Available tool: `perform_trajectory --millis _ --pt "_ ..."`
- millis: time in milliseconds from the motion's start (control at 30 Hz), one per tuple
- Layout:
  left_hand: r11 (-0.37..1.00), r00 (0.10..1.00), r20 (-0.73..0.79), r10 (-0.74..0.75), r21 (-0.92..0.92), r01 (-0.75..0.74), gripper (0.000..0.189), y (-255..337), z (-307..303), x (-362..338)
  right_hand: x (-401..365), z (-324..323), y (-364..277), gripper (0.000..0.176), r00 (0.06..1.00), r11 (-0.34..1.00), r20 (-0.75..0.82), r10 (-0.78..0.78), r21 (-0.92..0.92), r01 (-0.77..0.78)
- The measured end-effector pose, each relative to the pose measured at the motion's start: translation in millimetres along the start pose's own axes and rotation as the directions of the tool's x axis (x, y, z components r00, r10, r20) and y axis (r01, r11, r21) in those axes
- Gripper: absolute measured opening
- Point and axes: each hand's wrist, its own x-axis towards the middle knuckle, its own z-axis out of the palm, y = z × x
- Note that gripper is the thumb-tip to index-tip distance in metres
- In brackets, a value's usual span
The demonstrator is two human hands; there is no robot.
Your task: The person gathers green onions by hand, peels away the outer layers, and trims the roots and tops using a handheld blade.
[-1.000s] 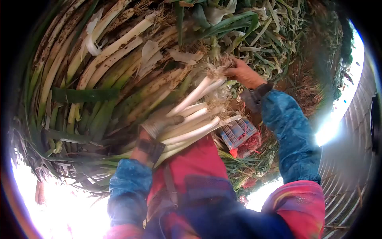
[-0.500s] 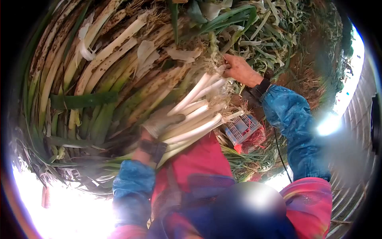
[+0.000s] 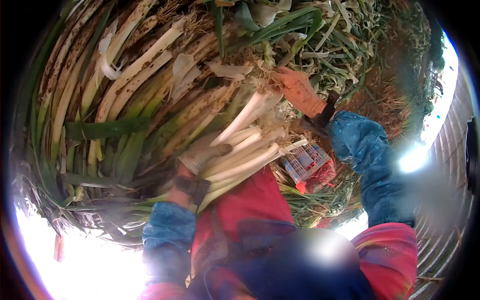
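My left hand (image 3: 202,157) is closed around a bundle of leeks (image 3: 240,170), holding their pale stalks above my lap. Their root ends fan out to the upper right, and the green ends run to the lower left. My right hand (image 3: 298,91) has its fingers closed at the root end of the uppermost white leek (image 3: 247,115). Its fingertips press among the roots and dry skin, so the exact grip is partly hidden. A loose skin seems to hang beside that stalk.
A pile of muddy leeks (image 3: 135,75) fills the left side. Peeled leaf scraps (image 3: 335,55) lie heaped at the upper right. Below my right wrist sits a small plastic basket (image 3: 302,162) with red netting. Ribbed sheeting (image 3: 440,200) borders the right.
My right hand has shifted slightly left and up along the root end, its back turning more toward me. The uppermost stalk sits differently beneath it. My left hand has stayed in place.
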Motion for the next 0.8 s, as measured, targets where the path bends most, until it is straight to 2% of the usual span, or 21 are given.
perform_trajectory --millis 67,133,200,267,367,433,467,500,533,567,600,700,733,800 --pt "0.999 0.999 0.023 0.022 -0.026 -0.021 0.075 -10.8 -1.4 7.2 3.4 10.1 -4.5 0.027 0.981 0.924 -0.067 0.182 0.353 -0.147" --pt "0.999 0.999 0.035 0.015 -0.048 -0.013 0.072 -18.7 -1.2 9.2 2.1 5.0 -7.8 0.025 0.933 0.835 0.067 0.353 0.427 -0.346" --pt "0.998 0.999 0.034 -0.006 -0.056 0.008 0.068 -12.2 -2.3 9.5 3.8 0.5 -10.8 0.022 0.867 0.652 0.135 0.479 0.606 -0.455" --pt "0.993 0.999 0.029 -0.023 -0.114 0.027 0.068 -16.7 0.9 9.2 4.5 3.1 -17.6 0.019 0.802 0.329 0.181 0.569 0.844 -0.424" --pt "0.995 0.999 0.026 -0.025 -0.092 0.027 0.068 -13.6 -0.3 8.2 12.3 -2.5 -25.3 0.027 0.716 0.259 0.252 0.652 0.812 -0.522" --pt "0.997 0.999 0.029 -0.012 -0.075 0.014 0.068 -14.8 0.3 8.3 16.5 -7.6 -16.2 0.034 0.903 0.668 0.056 0.426 0.654 -0.355" --pt "0.997 1.000 0.032 -0.001 -0.079 0.003 0.067 -19.4 0.7 10.4 16.0 -12.5 -11.9 0.039 0.962 0.820 -0.010 0.273 0.526 -0.227" --pt "0.997 0.999 0.032 0.012 -0.083 -0.010 0.067 -21.3 -0.1 11.9 15.0 -23.5 -11.6 0.047 0.975 0.936 -0.065 0.211 0.302 -0.182" --pt "0.998 0.999 0.047 0.000 -0.064 0.003 0.070 -21.3 -1.3 11.9 14.5 -38.8 -11.4 0.054 0.986 0.990 -0.101 0.136 0.058 -0.131" --pt "0.999 0.998 0.062 -0.012 -0.045 0.014 0.073 -20.5 -2.3 12.1 15.3 -51.8 -12.6 0.061 0.992 0.978 -0.115 0.054 -0.192 -0.076" --pt "0.999 0.997 0.078 -0.023 -0.026 0.025 0.076 -19.3 -2.3 12.6 14.4 -60.0 -16.4 0.068 0.997 0.958 -0.079 -0.003 -0.285 -0.020" --pt "0.998 0.998 0.059 0.032 -0.058 -0.028 0.076 -19.2 0.7 11.8 12.0 -56.4 -38.7 0.062 0.982 0.912 0.176 -0.064 -0.389 0.129" --pt "0.998 0.998 0.045 0.032 -0.064 -0.029 0.072 -20.5 1.7 11.2 8.7 -38.7 -20.7 0.045 0.964 0.868 0.189 -0.187 -0.427 0.253" --pt "0.997 0.999 0.010 0.038 -0.074 -0.037 0.065 -21.0 2.5 11.7 6.6 -26.3 -8.3 0.036 0.937 0.835 0.284 -0.205 -0.449 0.319"
